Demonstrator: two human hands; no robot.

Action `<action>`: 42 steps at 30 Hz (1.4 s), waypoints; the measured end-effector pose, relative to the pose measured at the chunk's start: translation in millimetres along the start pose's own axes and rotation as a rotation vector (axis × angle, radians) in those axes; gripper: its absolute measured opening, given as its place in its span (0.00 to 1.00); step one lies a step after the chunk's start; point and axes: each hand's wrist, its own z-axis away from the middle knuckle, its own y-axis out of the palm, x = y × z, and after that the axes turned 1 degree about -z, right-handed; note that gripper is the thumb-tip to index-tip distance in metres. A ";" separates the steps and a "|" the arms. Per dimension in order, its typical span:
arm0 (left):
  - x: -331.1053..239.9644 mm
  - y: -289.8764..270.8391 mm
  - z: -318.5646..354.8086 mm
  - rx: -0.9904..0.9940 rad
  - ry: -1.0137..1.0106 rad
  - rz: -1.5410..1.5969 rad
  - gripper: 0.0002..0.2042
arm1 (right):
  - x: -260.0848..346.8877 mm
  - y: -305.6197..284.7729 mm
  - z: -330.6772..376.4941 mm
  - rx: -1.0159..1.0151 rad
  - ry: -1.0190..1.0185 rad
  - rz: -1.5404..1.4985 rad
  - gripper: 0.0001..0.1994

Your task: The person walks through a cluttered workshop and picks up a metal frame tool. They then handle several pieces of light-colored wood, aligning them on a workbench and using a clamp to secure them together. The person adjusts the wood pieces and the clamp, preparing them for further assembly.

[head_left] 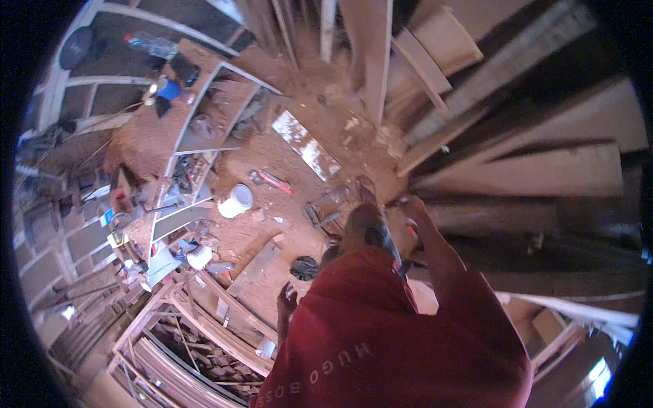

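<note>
A brown, littered floor [286, 231] spreads ahead of both hands, with the person's red shirt [394, 340] filling the space behind and between them. Long brown boards [544, 177] fan out to the right of the right hand, their near ends close beside it. Well ahead and to the left of the left hand stands a pale-edged shelf unit [196, 109] holding jumbled items; nearer, just left of that hand, runs a wooden rack [238, 307]. A pale, patchy panel [306, 145] lies ahead of both hands, and a plank [255, 265] ahead and left of the left hand. Farther ahead of it sits a white bucket [235, 201]. The right hand [411, 204] reaches forward, fingers partly bent; whether it grips or touches a board cannot be told. The left hand [288, 299] hangs lower, half open with loosely curled fingers, with no object visible in it. Just ahead of it is 1 dark round item [304, 268]; farther ahead, 1 slim red tool [274, 181].
</note>
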 end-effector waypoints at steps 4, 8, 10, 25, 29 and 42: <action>-65.4 14.7 3.8 0.000 0.133 0.034 0.23 | -32.2 24.5 -2.0 0.062 0.170 0.291 0.17; -122.9 12.7 36.7 -0.001 0.184 -0.009 0.23 | -32.2 51.0 22.1 0.012 0.148 0.206 0.17; -92.2 4.2 37.4 -0.011 0.188 0.024 0.23 | -26.6 63.9 46.5 -0.030 0.085 0.187 0.17; 374.7 40.8 135.7 -0.172 -0.035 0.408 0.20 | -9.8 196.3 255.2 0.133 0.024 0.433 0.19; 433.9 62.4 166.3 -0.117 -0.021 0.357 0.20 | -28.6 220.0 296.6 0.188 -0.052 0.658 0.22; 463.9 42.7 266.6 -0.653 -0.117 0.763 0.19 | 48.1 382.2 258.1 0.600 -0.337 0.800 0.18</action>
